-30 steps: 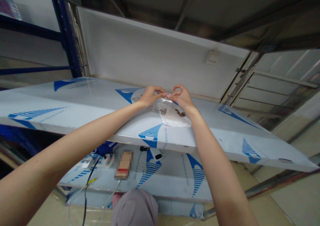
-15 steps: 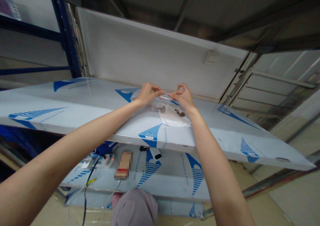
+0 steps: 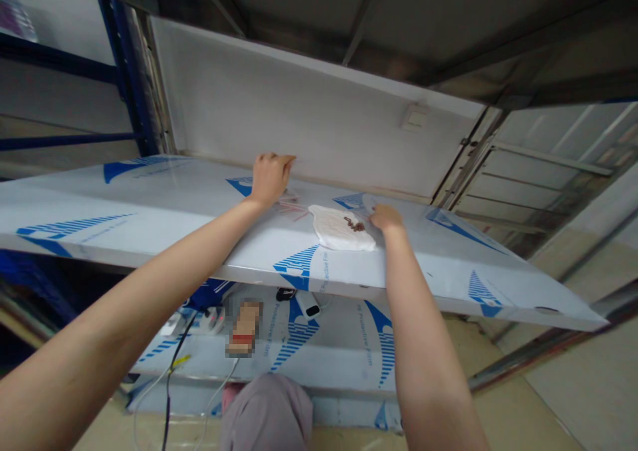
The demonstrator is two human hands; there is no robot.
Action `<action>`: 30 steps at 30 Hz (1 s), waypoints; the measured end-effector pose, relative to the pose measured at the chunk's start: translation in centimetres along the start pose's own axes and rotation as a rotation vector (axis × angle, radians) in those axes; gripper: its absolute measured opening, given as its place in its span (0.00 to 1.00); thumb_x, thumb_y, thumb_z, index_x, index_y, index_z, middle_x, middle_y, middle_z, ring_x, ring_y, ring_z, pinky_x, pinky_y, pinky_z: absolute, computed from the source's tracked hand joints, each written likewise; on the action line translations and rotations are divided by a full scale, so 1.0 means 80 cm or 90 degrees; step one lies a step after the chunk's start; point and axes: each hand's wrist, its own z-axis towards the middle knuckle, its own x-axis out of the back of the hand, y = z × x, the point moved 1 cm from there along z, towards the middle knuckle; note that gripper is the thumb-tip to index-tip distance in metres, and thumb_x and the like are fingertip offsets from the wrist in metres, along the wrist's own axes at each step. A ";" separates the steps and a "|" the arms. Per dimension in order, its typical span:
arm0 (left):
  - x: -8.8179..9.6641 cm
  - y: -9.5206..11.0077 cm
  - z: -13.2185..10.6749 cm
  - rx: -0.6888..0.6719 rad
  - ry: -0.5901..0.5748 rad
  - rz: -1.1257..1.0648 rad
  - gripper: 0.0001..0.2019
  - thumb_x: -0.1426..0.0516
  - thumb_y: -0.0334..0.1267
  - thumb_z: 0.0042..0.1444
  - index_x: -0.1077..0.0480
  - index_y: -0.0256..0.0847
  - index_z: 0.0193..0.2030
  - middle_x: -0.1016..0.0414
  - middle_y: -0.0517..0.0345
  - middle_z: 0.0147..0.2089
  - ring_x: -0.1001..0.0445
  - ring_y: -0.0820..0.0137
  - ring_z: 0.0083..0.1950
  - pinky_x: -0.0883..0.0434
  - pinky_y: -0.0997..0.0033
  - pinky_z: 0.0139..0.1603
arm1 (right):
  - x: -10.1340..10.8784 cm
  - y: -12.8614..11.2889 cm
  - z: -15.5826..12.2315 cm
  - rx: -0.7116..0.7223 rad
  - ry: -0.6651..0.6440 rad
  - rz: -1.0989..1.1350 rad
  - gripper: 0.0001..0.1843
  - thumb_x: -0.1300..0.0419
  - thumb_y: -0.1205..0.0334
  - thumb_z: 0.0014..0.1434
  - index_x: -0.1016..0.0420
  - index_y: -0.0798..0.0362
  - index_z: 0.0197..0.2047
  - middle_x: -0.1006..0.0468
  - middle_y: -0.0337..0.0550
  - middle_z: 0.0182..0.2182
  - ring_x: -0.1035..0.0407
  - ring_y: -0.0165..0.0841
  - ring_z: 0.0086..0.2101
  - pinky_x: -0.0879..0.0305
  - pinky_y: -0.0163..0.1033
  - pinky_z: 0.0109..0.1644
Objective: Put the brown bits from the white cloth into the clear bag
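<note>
On the shelf lies a white cloth (image 3: 331,230), with a small heap of brown metal pieces (image 3: 355,224) towards its right side. My left hand (image 3: 272,177) is raised behind the cloth to its left, fingers closed together in a pinch; what they hold, if anything, is hard to make out. Below that hand, thin reddish strips (image 3: 294,210) show with some clear plastic, partly hidden by the wrist. Just right of the brown pieces is my right hand (image 3: 386,217), thumb and forefinger slightly apart, with nothing visible between them.
The film-covered shelf (image 3: 164,212) has a wall behind it and a dark metal shelf (image 3: 299,12) overhead. On the lower level are a blurred-out object (image 3: 244,329), a small white device (image 3: 308,306) and cables (image 3: 172,364). A wall switch (image 3: 415,117) is at the back.
My hands have moved apart from the clear plastic bag they held together. The left went left and up, the right came down beside the brown pieces. Metal pieces seen through the bag no longer show.
</note>
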 end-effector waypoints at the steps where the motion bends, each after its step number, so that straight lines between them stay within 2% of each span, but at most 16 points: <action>1: -0.004 0.004 -0.003 -0.038 -0.075 0.052 0.20 0.57 0.37 0.66 0.25 0.36 0.50 0.21 0.44 0.45 0.27 0.58 0.49 0.41 0.59 0.50 | -0.002 0.000 -0.001 -0.026 -0.041 -0.023 0.15 0.44 0.70 0.56 0.21 0.62 0.44 0.22 0.64 0.42 0.27 0.50 0.46 0.32 0.51 0.47; 3: -0.010 0.012 -0.011 -0.104 -0.203 0.131 0.21 0.56 0.38 0.65 0.23 0.33 0.41 0.21 0.40 0.41 0.25 0.56 0.46 0.41 0.59 0.50 | -0.001 -0.005 -0.005 -0.061 -0.086 -0.062 0.15 0.44 0.69 0.57 0.21 0.59 0.45 0.22 0.61 0.45 0.28 0.49 0.49 0.33 0.51 0.49; 5: -0.013 0.018 -0.016 -0.144 -0.250 0.164 0.22 0.56 0.40 0.64 0.22 0.32 0.37 0.21 0.38 0.39 0.24 0.57 0.44 0.41 0.59 0.50 | 0.002 -0.012 -0.008 -0.055 -0.071 -0.075 0.14 0.44 0.67 0.59 0.21 0.58 0.45 0.22 0.60 0.46 0.30 0.50 0.51 0.36 0.53 0.52; 10: -0.010 0.021 -0.015 -0.170 -0.160 0.153 0.24 0.58 0.39 0.65 0.22 0.33 0.36 0.21 0.38 0.38 0.24 0.58 0.43 0.40 0.57 0.51 | 0.010 -0.017 -0.012 -0.081 -0.018 -0.068 0.12 0.41 0.64 0.58 0.21 0.59 0.44 0.22 0.60 0.46 0.31 0.51 0.53 0.44 0.58 0.58; 13: -0.013 0.020 -0.012 -0.131 -0.130 0.053 0.21 0.55 0.40 0.63 0.22 0.34 0.34 0.21 0.40 0.36 0.24 0.58 0.42 0.37 0.57 0.50 | 0.016 -0.017 -0.008 -0.086 0.078 0.024 0.13 0.44 0.64 0.60 0.20 0.59 0.42 0.22 0.62 0.46 0.31 0.51 0.52 0.42 0.60 0.57; 16: -0.021 0.022 -0.011 -0.046 -0.183 -0.203 0.17 0.50 0.42 0.61 0.23 0.37 0.34 0.20 0.47 0.35 0.24 0.62 0.39 0.33 0.64 0.44 | 0.024 -0.027 -0.004 0.017 0.129 0.254 0.13 0.43 0.62 0.60 0.19 0.57 0.41 0.21 0.59 0.45 0.28 0.47 0.50 0.37 0.53 0.54; 19: -0.028 0.028 -0.013 -0.024 -0.247 -0.451 0.13 0.46 0.42 0.59 0.23 0.37 0.36 0.20 0.49 0.40 0.23 0.65 0.40 0.32 0.68 0.43 | 0.028 -0.052 -0.005 0.184 0.055 0.476 0.11 0.40 0.61 0.57 0.19 0.55 0.41 0.20 0.52 0.45 0.26 0.40 0.47 0.34 0.45 0.54; 21: -0.029 0.032 -0.014 -0.041 -0.246 -0.533 0.10 0.44 0.41 0.58 0.24 0.38 0.38 0.20 0.49 0.42 0.24 0.66 0.43 0.32 0.68 0.46 | 0.027 -0.068 -0.010 0.250 -0.006 0.527 0.11 0.38 0.60 0.56 0.19 0.55 0.41 0.20 0.50 0.45 0.26 0.39 0.47 0.34 0.44 0.54; 24: -0.028 0.035 -0.015 -0.059 -0.210 -0.545 0.09 0.44 0.38 0.58 0.24 0.38 0.34 0.19 0.51 0.40 0.24 0.66 0.44 0.33 0.67 0.49 | 0.025 -0.085 -0.018 0.274 -0.039 0.516 0.10 0.38 0.61 0.56 0.18 0.53 0.39 0.19 0.47 0.43 0.25 0.39 0.45 0.35 0.45 0.54; 26: -0.025 0.036 -0.015 -0.055 -0.179 -0.495 0.11 0.44 0.40 0.58 0.24 0.38 0.31 0.20 0.51 0.37 0.24 0.64 0.41 0.33 0.66 0.48 | 0.025 -0.090 -0.021 0.272 -0.027 0.500 0.09 0.38 0.62 0.56 0.18 0.54 0.38 0.19 0.47 0.42 0.25 0.40 0.45 0.35 0.46 0.54; 30: -0.016 0.038 -0.014 -0.022 -0.107 -0.353 0.13 0.41 0.46 0.55 0.23 0.37 0.33 0.21 0.50 0.34 0.25 0.63 0.36 0.34 0.66 0.42 | 0.027 -0.091 -0.023 0.268 -0.006 0.473 0.09 0.38 0.64 0.55 0.17 0.55 0.38 0.19 0.50 0.41 0.25 0.41 0.45 0.34 0.45 0.54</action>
